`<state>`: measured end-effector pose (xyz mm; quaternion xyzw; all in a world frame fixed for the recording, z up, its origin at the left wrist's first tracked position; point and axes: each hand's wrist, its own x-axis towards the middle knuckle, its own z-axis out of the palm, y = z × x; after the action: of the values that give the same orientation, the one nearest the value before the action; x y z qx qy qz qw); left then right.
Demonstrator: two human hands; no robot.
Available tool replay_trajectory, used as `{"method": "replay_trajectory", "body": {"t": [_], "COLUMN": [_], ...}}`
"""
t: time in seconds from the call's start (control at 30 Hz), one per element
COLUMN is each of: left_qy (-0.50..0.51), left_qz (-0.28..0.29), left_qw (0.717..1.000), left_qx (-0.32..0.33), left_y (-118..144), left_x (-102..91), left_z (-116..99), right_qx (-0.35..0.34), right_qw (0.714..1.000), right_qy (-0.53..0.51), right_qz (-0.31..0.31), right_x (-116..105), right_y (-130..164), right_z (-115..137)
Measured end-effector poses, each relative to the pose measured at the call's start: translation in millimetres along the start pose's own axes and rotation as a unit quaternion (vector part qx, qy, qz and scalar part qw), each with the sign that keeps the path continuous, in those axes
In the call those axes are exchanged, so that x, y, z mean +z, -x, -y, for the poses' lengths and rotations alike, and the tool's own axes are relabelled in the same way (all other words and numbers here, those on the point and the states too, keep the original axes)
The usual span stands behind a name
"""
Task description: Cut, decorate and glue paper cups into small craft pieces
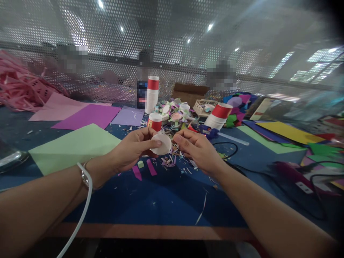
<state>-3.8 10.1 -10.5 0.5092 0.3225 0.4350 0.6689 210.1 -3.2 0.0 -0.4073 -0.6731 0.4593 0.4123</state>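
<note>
White paper cup [161, 144] held bottom-out in left hand [131, 148], above blue counter [161, 200] | right hand [197, 148] pinching narrow at its rim | step: likely fitting a piece; next needs steady alignment.

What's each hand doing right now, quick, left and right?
Left hand: closed on the white paper cup, thumb across its base.
Right hand: fingertips curled at the cup's edge; grip cannot be told.
</note>
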Motion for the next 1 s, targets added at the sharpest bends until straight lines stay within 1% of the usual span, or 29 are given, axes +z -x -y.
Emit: {"method": "replay_trajectory", "body": {"t": [0.13, 0.23, 0.33, 0.4, 0.5, 0.6, 0.7, 0.83, 0.9, 1.0], "left_qy": [0.01, 0.028, 0.035, 0.018, -0.036, -0.081, -0.082, -0.021, -0.001, 0.017], "left_qz": [-0.001, 0.007, 0.014, 0.019, 0.039, 0.065, 0.049, 0.005, 0.001, 0.015], "left_qw": [1.0, 1.0, 0.999, 1.0, 0.999, 0.995, 0.995, 1.0, 1.0, 0.999], "left_qx": [0.008, 0.009, -0.001, 0.002, 0.007, -0.008, -0.013, -0.013, -0.016, -0.023], "left_y": [1, 2, 2, 3, 5, 7, 6, 4, 3, 2], "left_x": [0.4, 1.8, 3.5, 4.5, 6.5, 9.2, 10.4, 7.9, 6.1, 4.7], "left_z": [0, 1, 2, 3, 3, 3, 3, 4, 3, 1], "right_qx": [0.007, -0.005, -0.002, -0.004, -0.012, -0.012, -0.014, -0.013, -0.018, -0.023], "right_qw": [1.0, 1.0, 1.0, 1.0, 0.999, 0.999, 0.999, 0.999, 0.999, 0.999], "right_qy": [-0.013, -0.004, 0.001, 0.016, 0.042, 0.044, 0.036, 0.04, 0.045, 0.046], "right_qz": [0.007, -0.003, -0.016, -0.015, -0.002, 0.016, 0.021, 0.012, 0.006, -0.002], "right_x": [3, 5, 5, 5, 5, 5, 6, 7, 7, 7], "right_y": [0, 1, 2, 2, 1, 0, 0, -1, 0, 0], "right_z": [-1, 0, 2, 1, 0, -2, -2, -3, -3, -3]}}
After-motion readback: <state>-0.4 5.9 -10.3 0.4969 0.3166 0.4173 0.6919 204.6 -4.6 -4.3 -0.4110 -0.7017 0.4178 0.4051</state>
